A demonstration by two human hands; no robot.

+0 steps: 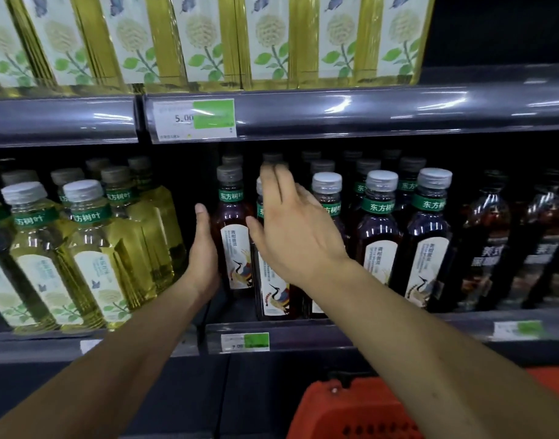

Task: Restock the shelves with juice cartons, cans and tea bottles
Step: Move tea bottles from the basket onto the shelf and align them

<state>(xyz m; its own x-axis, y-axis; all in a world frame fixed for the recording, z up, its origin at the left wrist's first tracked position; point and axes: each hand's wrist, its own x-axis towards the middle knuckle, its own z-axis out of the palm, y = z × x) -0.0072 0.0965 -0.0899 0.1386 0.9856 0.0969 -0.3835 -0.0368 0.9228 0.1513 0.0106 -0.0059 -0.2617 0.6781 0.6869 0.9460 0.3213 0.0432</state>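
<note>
The left hand [205, 248] lies flat with straight fingers against the left side of a dark tea bottle [237, 236] on the middle shelf [335, 334]; the right hand [290, 226] hovers spread wide and relaxed over the cap of the front bottle [271, 289] just beside it, holding nothing. Pale yellow bottles [91, 255] stand to the left; a red basket [351, 410] sits below.

Shop aisle, stocked tea bottles [376, 229] in rows, shelf price tag [195, 120] (5.00), red basket [351, 410]
</note>
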